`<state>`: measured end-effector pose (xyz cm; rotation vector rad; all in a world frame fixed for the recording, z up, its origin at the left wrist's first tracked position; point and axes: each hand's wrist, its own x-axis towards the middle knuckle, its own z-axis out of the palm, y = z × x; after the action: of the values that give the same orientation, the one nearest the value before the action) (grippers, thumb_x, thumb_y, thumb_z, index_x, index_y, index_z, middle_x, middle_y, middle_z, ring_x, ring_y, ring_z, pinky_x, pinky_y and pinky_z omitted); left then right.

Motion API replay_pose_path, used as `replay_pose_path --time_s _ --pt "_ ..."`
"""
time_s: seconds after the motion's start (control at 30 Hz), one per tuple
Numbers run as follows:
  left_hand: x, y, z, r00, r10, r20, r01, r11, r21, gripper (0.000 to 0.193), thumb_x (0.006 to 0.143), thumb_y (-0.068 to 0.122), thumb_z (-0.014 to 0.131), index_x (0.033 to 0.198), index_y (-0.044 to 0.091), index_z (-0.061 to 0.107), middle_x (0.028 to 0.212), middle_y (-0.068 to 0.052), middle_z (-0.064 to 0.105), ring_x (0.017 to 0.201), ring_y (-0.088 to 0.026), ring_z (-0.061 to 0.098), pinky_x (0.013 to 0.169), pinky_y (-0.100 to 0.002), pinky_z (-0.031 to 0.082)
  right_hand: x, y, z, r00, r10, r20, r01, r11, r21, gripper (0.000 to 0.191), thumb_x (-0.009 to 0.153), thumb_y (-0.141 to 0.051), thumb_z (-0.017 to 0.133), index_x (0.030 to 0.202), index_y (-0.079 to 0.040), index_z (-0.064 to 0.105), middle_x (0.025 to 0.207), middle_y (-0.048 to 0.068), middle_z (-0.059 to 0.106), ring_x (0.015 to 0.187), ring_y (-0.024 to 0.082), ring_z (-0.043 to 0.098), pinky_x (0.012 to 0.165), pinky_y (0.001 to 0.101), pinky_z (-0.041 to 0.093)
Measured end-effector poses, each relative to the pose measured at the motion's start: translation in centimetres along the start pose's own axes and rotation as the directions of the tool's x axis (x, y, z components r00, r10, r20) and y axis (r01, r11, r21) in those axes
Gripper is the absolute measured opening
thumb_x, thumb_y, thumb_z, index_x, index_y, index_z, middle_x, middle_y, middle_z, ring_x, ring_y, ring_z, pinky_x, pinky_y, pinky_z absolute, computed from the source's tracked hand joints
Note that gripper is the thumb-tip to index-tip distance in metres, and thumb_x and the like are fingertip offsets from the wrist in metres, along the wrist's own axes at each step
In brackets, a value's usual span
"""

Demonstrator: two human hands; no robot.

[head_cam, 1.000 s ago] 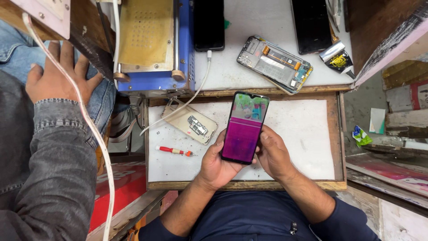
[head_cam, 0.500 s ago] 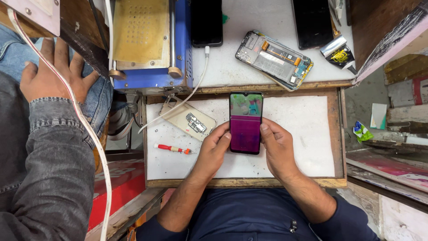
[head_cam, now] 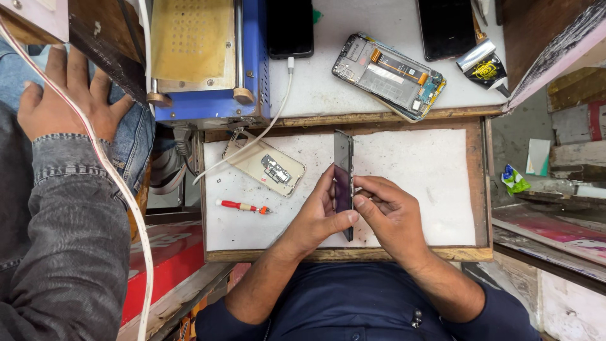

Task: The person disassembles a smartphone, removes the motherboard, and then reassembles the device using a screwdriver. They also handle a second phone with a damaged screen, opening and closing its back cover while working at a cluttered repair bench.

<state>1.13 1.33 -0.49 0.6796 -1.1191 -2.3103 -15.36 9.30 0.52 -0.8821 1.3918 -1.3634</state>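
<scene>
While the phone (head_cam: 343,183) stands on edge, seen nearly side-on as a thin dark slab, both hands pinch it over the white tray (head_cam: 435,183) in the middle of the desk (head_cam: 328,82). Left hand (head_cam: 315,218) grip is clamped on the phone's left face, thumb tip at its lower part, fingers along the side. Right hand (head_cam: 388,211) grip is clamped on the right face, thumb and fingertips pressed to the lower half. Phone's bottom corner sits just above the tray's wooden front rim.

At 10 o'clock from the phone: beige back cover (head_cam: 265,165) lying flat on the tray, white cable (head_cam: 274,117) crossing over it. At 9 o'clock: red-handled screwdriver (head_cam: 243,206), well apart from the hands. At 1 o'clock, on the upper desk: opened phone chassis (head_cam: 388,76) with board exposed. At 11 o'clock: blue machine with a yellow plate (head_cam: 202,57), and a black phone (head_cam: 289,28) plugged into the cable.

Far at 9 o'clock: another person's hand (head_cam: 66,95) in a denim sleeve, resting on a jeans-clad knee.
</scene>
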Motion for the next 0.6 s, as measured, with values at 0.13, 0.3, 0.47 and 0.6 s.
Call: replay_pose_path --time_s 0.13,0.3,0.47,0.6 --pt "-0.2 0.5 0.3 0.999 0.008 0.038 -0.008 1.000 -0.006 0.105 0.087 0.020 0.078 0.166 -0.001 0.013 0.146 -0.014 0.048 0.136 -0.022 0.050 0.117 -0.036 0.040 -0.1 -0.6 0.1 1.000 -0.006 0.012 0.006 1.000 -0.017 0.036 0.095 -0.006 0.070 0.129 0.005 0.066 0.131 0.015 0.065 0.111 0.018 0.069 0.094 0.0275 0.060" --pt "-0.3 0.8 0.6 0.999 -0.013 0.044 0.013 1.000 -0.009 0.106 0.086 0.023 0.078 0.167 0.000 0.013 0.146 -0.014 0.047 0.136 -0.022 0.050 0.117 -0.037 0.041 -0.5 -0.6 -0.1 1.000 -0.011 0.013 0.012 1.000 -0.027 0.036 0.094 -0.004 0.070 0.128 0.006 0.066 0.130 0.015 0.065 0.111 0.018 0.070 0.095 0.0286 0.061" --pt "-0.4 0.3 0.3 0.999 -0.025 0.047 0.025 1.000 0.001 0.111 0.084 0.025 0.078 0.167 0.001 0.008 0.147 -0.015 0.047 0.136 -0.022 0.050 0.117 -0.036 0.041 -0.6 0.1 -0.8 1.000 -0.022 0.008 0.022 0.998 -0.056 0.033 0.095 -0.005 0.070 0.126 0.005 0.067 0.131 0.017 0.066 0.111 0.019 0.070 0.094 0.0293 0.061" --pt "-0.2 -0.4 -0.1 0.995 -0.062 0.080 0.058 0.997 0.050 0.115 0.086 0.028 0.076 0.171 0.001 0.004 0.140 -0.020 0.049 0.129 -0.025 0.051 0.112 -0.038 0.044 0.9 0.5 -2.1 0.997 -0.081 0.002 0.081 0.997 0.002 0.043 0.104 -0.017 0.065 0.141 0.003 0.058 0.134 0.021 0.064 0.112 0.024 0.067 0.096 0.0365 0.059"
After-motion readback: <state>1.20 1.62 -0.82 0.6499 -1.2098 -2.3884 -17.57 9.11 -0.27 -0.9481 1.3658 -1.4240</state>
